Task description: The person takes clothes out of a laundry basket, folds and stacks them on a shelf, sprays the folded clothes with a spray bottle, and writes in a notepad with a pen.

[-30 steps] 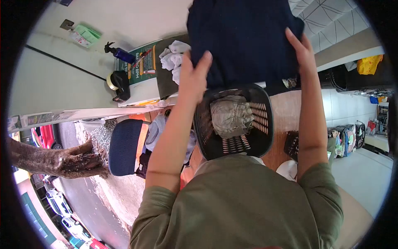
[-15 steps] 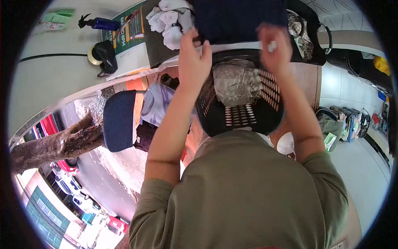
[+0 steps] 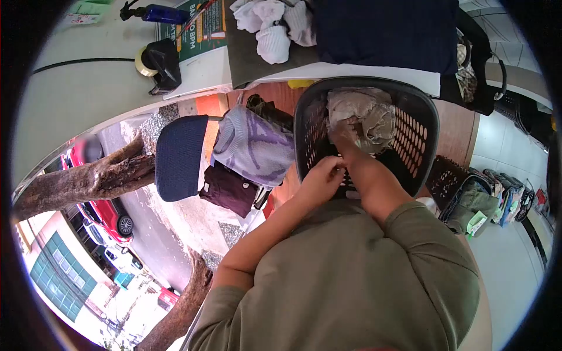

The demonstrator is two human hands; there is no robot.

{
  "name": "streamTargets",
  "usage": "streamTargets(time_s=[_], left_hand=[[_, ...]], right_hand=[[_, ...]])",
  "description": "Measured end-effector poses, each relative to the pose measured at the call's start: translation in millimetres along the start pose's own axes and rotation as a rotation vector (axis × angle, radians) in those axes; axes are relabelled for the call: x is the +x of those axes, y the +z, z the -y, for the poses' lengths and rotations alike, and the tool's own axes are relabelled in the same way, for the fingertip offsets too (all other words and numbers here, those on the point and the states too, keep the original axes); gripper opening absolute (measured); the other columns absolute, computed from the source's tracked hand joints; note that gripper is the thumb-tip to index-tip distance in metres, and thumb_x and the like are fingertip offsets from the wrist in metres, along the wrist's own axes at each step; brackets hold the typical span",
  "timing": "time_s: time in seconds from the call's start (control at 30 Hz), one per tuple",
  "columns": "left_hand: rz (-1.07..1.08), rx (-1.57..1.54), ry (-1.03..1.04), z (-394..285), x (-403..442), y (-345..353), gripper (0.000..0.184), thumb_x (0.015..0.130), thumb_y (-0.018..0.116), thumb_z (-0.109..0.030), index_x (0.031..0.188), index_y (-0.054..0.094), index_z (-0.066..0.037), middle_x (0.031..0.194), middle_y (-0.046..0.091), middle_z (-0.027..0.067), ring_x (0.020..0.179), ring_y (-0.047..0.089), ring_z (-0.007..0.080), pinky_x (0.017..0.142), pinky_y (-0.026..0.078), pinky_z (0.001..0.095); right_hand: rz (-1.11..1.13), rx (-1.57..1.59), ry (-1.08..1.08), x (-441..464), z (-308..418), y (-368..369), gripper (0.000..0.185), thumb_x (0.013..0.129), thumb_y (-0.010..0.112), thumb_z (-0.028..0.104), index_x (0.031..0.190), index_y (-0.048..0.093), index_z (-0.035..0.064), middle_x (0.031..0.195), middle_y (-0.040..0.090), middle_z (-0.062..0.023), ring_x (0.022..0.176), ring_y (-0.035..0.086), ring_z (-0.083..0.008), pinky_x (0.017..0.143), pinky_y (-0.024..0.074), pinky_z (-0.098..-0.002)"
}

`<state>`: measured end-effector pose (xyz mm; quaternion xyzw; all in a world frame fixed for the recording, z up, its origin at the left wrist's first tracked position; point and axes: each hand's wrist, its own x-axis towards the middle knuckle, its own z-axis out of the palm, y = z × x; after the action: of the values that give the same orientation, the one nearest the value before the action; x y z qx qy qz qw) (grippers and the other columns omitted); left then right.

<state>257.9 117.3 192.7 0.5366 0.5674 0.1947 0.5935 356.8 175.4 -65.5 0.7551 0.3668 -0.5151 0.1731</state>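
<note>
A black laundry basket (image 3: pixel 436 131) with slotted sides stands in front of my body. Inside it lies a crumpled khaki-beige garment (image 3: pixel 377 120). My right hand (image 3: pixel 345 133) is down in the basket at this garment, in shadow, and its fingers cannot be made out. Over the basket's near left side, my left hand (image 3: pixel 324 175) is closed, its fingers curled beside my right forearm, with nothing visible in them. On the table beyond the basket lie a dark navy folded cloth (image 3: pixel 386 35) and several balled white socks (image 3: pixel 273 44).
Left of the basket are a navy chair back (image 3: pixel 180 158), a lilac patterned sweater (image 3: pixel 252 146) and a maroon garment (image 3: pixel 228 190). A tape dispenser (image 3: pixel 161 64) and a blue spray bottle (image 3: pixel 164 14) sit on the table. Hanging clothes (image 3: pixel 497 196) are at right.
Both hands have come down from the table edge toward my body. My right hand has gone into the basket, and my left has moved to its near side. The camera view has shifted.
</note>
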Motion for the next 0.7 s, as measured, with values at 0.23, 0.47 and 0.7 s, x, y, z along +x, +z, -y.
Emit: streamTargets(time_s=[0.23,0.47,0.7], left_hand=[[0.050,-0.335,-0.413,26.3,3.4,-17.6,0.026,0.096,0.058,-0.020,0.116,0.060,-0.004,0.116,0.064,0.0118,0.102,0.064,0.0219,0.086,0.051,0.0334],[0.107,-1.257,-1.001,30.7,40.8,26.3,0.054,0.098,0.043,-0.045,0.133,0.050,-0.005,0.122,0.056,0.0193,0.117,0.051,0.0344,0.103,0.039,0.0487],[0.154,-1.592,-0.673,-29.5,32.3,4.9,0.048,0.096,0.048,-0.040,0.130,0.053,-0.006,0.121,0.058,0.0169,0.115,0.053,0.0313,0.100,0.042,0.0467]], right_hand=[[-0.155,-0.005,-0.189,15.7,-80.5,-72.6,0.038,0.083,0.063,0.021,0.111,0.064,-0.0043,0.111,0.065,-0.0238,0.103,0.064,-0.0360,0.083,0.0507,-0.0432],[0.146,-0.194,-0.684,-197.7,-70.7,-185.4,0.036,0.077,0.064,0.022,0.100,0.067,-0.0053,0.086,0.066,-0.0245,0.087,0.066,-0.0367,0.077,0.0525,-0.0435],[-0.129,-0.148,-1.469,-337.4,-54.8,-191.0,0.059,0.075,0.080,0.031,0.124,0.062,0.0036,0.125,0.060,-0.0164,0.111,0.059,-0.0292,0.089,0.0487,-0.0374]])
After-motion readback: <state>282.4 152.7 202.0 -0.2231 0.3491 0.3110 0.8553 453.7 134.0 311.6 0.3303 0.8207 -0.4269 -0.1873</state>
